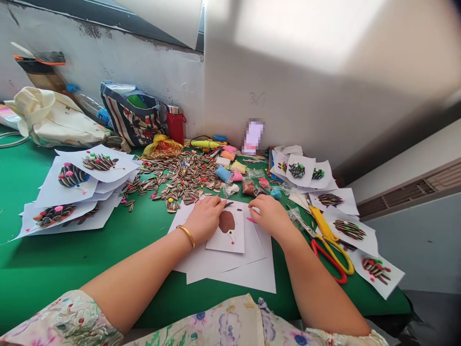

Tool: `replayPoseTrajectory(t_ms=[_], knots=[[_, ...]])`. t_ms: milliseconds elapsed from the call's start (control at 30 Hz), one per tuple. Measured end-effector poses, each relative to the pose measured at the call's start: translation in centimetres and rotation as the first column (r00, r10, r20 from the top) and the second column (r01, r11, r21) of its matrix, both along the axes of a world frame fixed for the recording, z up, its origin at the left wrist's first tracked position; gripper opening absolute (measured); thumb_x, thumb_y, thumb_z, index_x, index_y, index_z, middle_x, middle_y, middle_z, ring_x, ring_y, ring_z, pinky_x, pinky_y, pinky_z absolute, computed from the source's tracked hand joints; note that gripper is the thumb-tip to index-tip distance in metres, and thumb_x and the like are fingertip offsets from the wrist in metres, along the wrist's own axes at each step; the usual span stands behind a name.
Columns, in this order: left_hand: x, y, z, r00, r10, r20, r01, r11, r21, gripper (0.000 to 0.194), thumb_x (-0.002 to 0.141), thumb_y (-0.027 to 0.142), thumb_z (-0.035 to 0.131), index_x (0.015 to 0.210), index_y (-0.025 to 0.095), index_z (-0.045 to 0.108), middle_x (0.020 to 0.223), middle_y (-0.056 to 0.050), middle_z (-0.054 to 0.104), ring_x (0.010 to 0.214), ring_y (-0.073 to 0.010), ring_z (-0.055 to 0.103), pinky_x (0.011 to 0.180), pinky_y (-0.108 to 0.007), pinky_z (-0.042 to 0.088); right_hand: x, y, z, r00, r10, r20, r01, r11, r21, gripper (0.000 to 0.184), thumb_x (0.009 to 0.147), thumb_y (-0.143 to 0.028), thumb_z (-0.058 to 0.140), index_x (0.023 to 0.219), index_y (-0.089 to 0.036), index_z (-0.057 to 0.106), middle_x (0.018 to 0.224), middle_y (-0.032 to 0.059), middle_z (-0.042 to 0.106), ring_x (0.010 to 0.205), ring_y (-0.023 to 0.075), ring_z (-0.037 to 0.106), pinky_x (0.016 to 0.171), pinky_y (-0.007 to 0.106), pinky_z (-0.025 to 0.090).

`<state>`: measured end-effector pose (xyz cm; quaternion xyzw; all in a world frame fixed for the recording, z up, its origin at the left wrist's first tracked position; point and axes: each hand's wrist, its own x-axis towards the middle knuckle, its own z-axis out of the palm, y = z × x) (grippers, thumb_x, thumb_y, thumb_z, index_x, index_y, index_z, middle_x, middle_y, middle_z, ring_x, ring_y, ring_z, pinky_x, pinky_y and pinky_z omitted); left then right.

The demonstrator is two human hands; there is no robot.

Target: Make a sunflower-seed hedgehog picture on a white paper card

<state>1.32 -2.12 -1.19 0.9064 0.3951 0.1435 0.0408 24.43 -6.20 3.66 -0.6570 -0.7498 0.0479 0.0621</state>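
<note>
Head view. The left hand (207, 218) lies over the left edge of a small white card (216, 244), its fingers bent and reaching toward the card's top edge; whether they grip anything or merely press, I cannot tell. The right hand (270, 216) hangs just right of the card, fingers curled with the tips turned toward it; whether something is pinched between them is hidden.

Step in hand, my judgement: work on the card's brown patch (226, 222). Good practice would be to steady the card with the left fingers at its margin, off the patch, and to set each small piece with a light fingertip press, since a hard push could smear or lift the soft-looking brown layer. The red dot (233, 242) at the lower tip deserves clearance from the wrist.

Position: the card rests on larger white sheets (248, 276) on the green surface (151, 278), between the two hands. The patch sits just right of the left fingers and apart from the right ones. A dark sliver (229, 204), perhaps a seed, lies by the left fingertips; a pink piece (251, 220) shows just below the right fingers. Loose striped seeds (194, 173) spread beyond the left hand.
</note>
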Motion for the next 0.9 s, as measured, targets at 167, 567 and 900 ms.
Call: replayPoseTrajectory(t_ms=[167, 567, 900], knots=[[-0.1, 0.1, -0.1, 1.000, -0.009, 0.015, 0.009, 1.000, 0.005, 0.042, 0.096, 0.015, 0.043, 0.135, 0.021, 0.056, 0.122, -0.011, 0.060, 0.112, -0.0262, 0.051, 0.101, -0.042, 0.040, -1.8, 0.8, -1.9, 0.997, 0.051, -0.065, -0.048, 0.998, 0.039, 0.014, 0.094, -0.027, 0.061, 0.100, -0.022, 0.073, 0.102, 0.0054, 0.066, 0.102, 0.0207, 0.057, 0.085, 0.031, 0.041], [-0.3, 0.4, -0.3, 0.998, -0.024, 0.055, 0.025, 1.000, -0.018, 0.041, 0.096, 0.012, 0.043, 0.134, 0.020, 0.056, 0.122, -0.011, 0.062, 0.112, -0.0251, 0.053, 0.100, -0.042, 0.043, -2.1, 0.4, -2.6, 0.966, 0.164, -0.200, -0.163, 0.986, 0.024, 0.011, 0.094, -0.019, 0.061, 0.092, -0.021, 0.071, 0.091, 0.0021, 0.067, 0.090, 0.0163, 0.059, 0.081, 0.027, 0.041], [-0.3, 0.4, -0.2, 0.998, -0.026, 0.057, 0.028, 0.999, -0.018, 0.041, 0.096, 0.012, 0.041, 0.134, 0.019, 0.056, 0.122, -0.011, 0.062, 0.114, -0.0249, 0.054, 0.103, -0.041, 0.043, -2.3, 0.7, -3.8, 0.965, 0.224, -0.133, -0.221, 0.974, 0.041, 0.015, 0.094, -0.021, 0.061, 0.098, -0.021, 0.075, 0.097, 0.0045, 0.069, 0.096, 0.0177, 0.060, 0.089, 0.028, 0.043]])
